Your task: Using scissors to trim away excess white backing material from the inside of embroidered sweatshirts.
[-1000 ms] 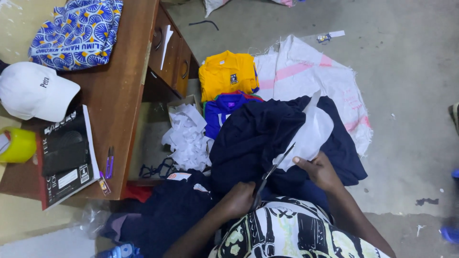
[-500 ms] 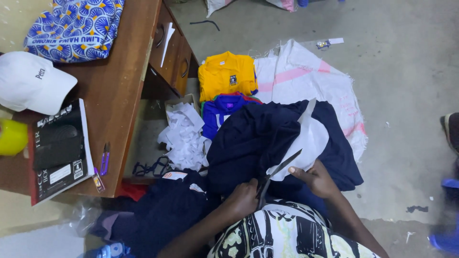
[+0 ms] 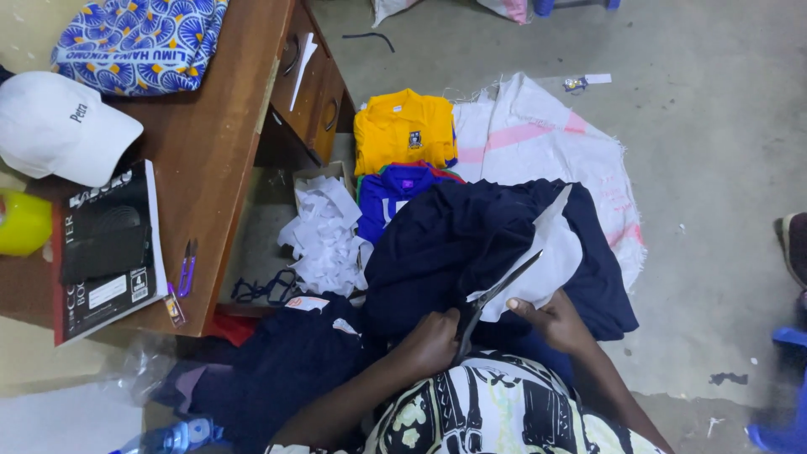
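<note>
My left hand [image 3: 433, 340] is closed around the handles of a pair of dark scissors [image 3: 498, 294], whose blades point up and to the right. The blades lie against a white fabric piece [image 3: 546, 261] that rests on a navy garment [image 3: 454, 244] on my lap. My right hand [image 3: 551, 319] pinches the lower edge of the white piece, just right of the scissors. My patterned black-and-white clothing [image 3: 496, 412] fills the bottom of the view.
A yellow shirt [image 3: 403, 126] and a blue shirt [image 3: 387, 193] lie on a white sack [image 3: 538, 126] on the floor. White scraps [image 3: 324, 235] are piled beside a wooden desk [image 3: 218, 126] holding a white cap [image 3: 59, 126], a book [image 3: 105, 244], small purple snips [image 3: 187, 267] and patterned cloth [image 3: 139, 34].
The scissors have shifted slightly along the white piece. Both hands stay close together on it, and my head has moved a little, which shifts the whole view.
</note>
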